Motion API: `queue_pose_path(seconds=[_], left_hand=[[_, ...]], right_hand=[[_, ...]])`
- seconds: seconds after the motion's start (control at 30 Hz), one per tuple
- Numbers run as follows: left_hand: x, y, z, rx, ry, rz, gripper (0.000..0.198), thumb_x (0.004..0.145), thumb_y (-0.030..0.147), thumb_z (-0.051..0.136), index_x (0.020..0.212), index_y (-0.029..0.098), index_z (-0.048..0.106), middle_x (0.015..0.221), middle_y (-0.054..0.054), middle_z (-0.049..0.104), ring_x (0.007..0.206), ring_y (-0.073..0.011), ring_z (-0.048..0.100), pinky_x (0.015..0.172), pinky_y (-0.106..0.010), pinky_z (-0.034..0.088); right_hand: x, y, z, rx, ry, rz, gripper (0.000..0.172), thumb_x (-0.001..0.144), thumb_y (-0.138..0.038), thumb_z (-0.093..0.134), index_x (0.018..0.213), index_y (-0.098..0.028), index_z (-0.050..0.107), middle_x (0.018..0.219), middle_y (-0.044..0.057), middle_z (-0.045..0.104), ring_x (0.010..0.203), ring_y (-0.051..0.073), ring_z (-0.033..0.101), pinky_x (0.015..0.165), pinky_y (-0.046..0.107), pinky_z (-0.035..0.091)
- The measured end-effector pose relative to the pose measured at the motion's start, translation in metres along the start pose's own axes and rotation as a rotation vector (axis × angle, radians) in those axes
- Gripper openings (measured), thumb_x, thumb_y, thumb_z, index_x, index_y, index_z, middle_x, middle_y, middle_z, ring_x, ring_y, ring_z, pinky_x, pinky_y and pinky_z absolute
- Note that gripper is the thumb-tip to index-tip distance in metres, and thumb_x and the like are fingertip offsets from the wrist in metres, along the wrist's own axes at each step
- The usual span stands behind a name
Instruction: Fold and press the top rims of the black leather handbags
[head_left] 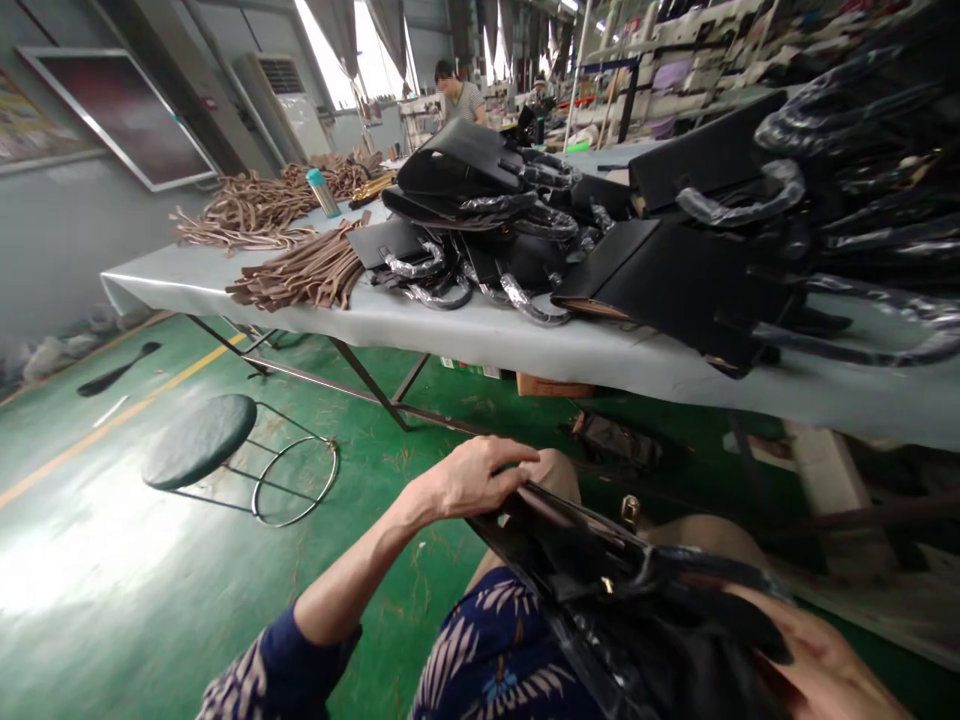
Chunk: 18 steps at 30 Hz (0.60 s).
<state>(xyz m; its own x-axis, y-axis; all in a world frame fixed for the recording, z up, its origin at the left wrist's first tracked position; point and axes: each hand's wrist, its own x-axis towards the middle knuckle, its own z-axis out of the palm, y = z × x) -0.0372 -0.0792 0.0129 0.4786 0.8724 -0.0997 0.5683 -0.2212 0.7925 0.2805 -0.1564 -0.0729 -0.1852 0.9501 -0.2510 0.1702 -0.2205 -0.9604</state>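
A black handbag (600, 590) with gold-coloured metal fittings and a plastic-wrapped handle lies across my lap. My left hand (480, 475) grips the bag's far left corner, its fingers bent over the edge. At the bag's right end is my right hand (817, 640), partly covered by the black material; its fingertips are hidden, though the hand appears wrapped round that side. A small gold clasp (631, 512) stands up at the bag's far edge.
A table with a grey cover (480, 340) stands ahead, bearing piled black handbags (675, 270), brown strips (307, 270) and a teal-lidded bottle (322, 192). A round stool (202, 440) is on the green floor at left. A person (459, 95) works farther back.
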Motion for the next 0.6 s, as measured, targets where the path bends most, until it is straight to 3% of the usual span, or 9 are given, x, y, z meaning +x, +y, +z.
queue_pose_path(seconds=[0.07,0.13,0.23,0.37,0.43,0.5,0.6], left_hand=[[0.007,0.005,-0.003,-0.002,-0.245,-0.017,0.032,0.084,0.030,0.045,0.106,0.017,0.063,0.094,-0.002,0.066,0.086,-0.0157,0.058,0.079,-0.022,0.042],[0.010,0.006,-0.002,-0.026,-0.338,-0.005,0.033,0.084,0.032,0.046,0.109,0.017,0.061,0.093,-0.001,0.065,0.083,-0.0139,0.057,0.075,-0.019,0.041],[0.015,0.004,0.013,0.110,-0.270,0.022,0.028,0.083,0.030,0.047,0.104,0.019,0.062,0.092,-0.001,0.065,0.081,-0.0140,0.057,0.073,-0.020,0.040],[0.023,-0.003,0.036,0.445,-0.154,0.022,0.027,0.086,0.032,0.043,0.081,0.017,0.064,0.074,-0.005,0.064,0.068,-0.0159,0.056,0.063,-0.023,0.036],[0.027,-0.007,0.040,0.499,-0.137,-0.013,0.030,0.086,0.035,0.041,0.078,0.017,0.063,0.068,-0.005,0.061,0.062,-0.0155,0.054,0.058,-0.023,0.033],[0.029,-0.010,0.039,0.489,-0.140,-0.054,0.028,0.086,0.036,0.043,0.077,0.018,0.063,0.065,-0.003,0.060,0.060,-0.0142,0.052,0.056,-0.022,0.032],[0.032,-0.009,0.036,0.452,-0.147,-0.071,0.026,0.084,0.034,0.046,0.074,0.017,0.062,0.062,-0.001,0.058,0.057,-0.0120,0.049,0.055,-0.021,0.030]], right_hand=[[0.004,-0.005,-0.001,0.184,0.017,0.120,0.031,0.067,-0.043,0.065,0.089,-0.024,0.073,0.091,0.011,0.071,0.083,0.029,0.066,0.071,0.035,0.056],[0.008,-0.009,0.000,0.285,0.107,0.152,0.032,0.063,-0.042,0.068,0.088,-0.022,0.073,0.097,0.011,0.070,0.092,0.030,0.064,0.078,0.038,0.054],[0.012,-0.014,0.009,0.168,0.193,0.063,0.039,0.071,-0.044,0.062,0.102,-0.021,0.067,0.115,0.010,0.063,0.110,0.029,0.053,0.092,0.039,0.045],[0.011,-0.015,0.025,-0.291,0.204,-0.137,0.038,0.082,-0.041,0.050,0.112,-0.020,0.060,0.126,0.008,0.054,0.119,0.023,0.046,0.101,0.034,0.036],[0.009,-0.010,0.030,-0.569,0.238,-0.220,0.033,0.084,-0.037,0.044,0.105,-0.020,0.062,0.129,0.009,0.050,0.112,0.022,0.052,0.096,0.034,0.042],[0.010,-0.004,0.033,-0.823,0.255,-0.223,0.031,0.084,-0.031,0.039,0.098,-0.020,0.064,0.122,0.011,0.055,0.092,0.022,0.062,0.079,0.035,0.051],[0.019,-0.006,0.035,-0.938,0.085,-0.124,0.030,0.083,-0.024,0.036,0.088,-0.022,0.066,0.090,0.007,0.068,0.071,0.021,0.065,0.065,0.033,0.051]])
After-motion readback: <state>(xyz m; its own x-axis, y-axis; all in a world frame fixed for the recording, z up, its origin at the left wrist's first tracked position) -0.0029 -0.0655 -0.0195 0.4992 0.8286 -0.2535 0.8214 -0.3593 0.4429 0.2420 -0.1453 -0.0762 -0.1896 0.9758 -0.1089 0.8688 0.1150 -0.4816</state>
